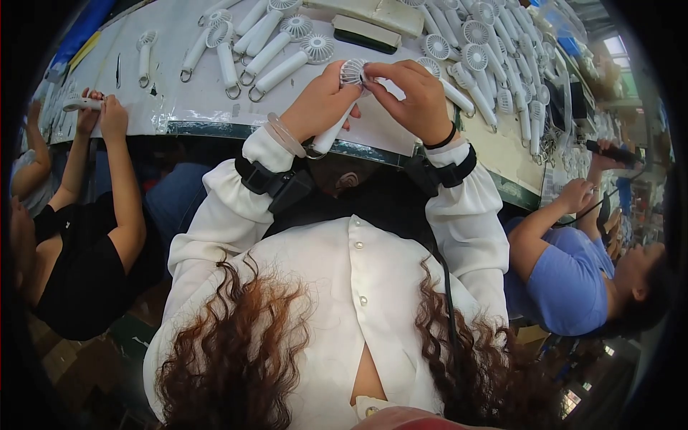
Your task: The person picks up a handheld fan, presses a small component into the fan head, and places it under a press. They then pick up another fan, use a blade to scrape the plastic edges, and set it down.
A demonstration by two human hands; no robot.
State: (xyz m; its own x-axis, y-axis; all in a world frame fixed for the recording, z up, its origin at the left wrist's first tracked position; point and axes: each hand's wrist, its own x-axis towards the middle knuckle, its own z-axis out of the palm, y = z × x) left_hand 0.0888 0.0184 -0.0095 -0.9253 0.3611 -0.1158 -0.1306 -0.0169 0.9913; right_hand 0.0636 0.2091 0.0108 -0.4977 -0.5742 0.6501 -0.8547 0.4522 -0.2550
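You wear a white long-sleeved blouse [308,287], fastened at the front with round, pearl-like buttons [362,300]. Its full sleeves [228,204] gather at the cuffs. Your left hand [320,102] and right hand [418,99] are bare. Toward the near edge of the table [208,130], each forearm carries a black strap [466,167] fitted with a boxy black module [292,190]. Your left wrist bears translucent bangles [285,136]; your right wrist bears a thin black band [443,140]. A black cable [450,308] runs down the right side of your torso. Your long, curly, dark-brown hair [233,344] falls on both sides of the chest.
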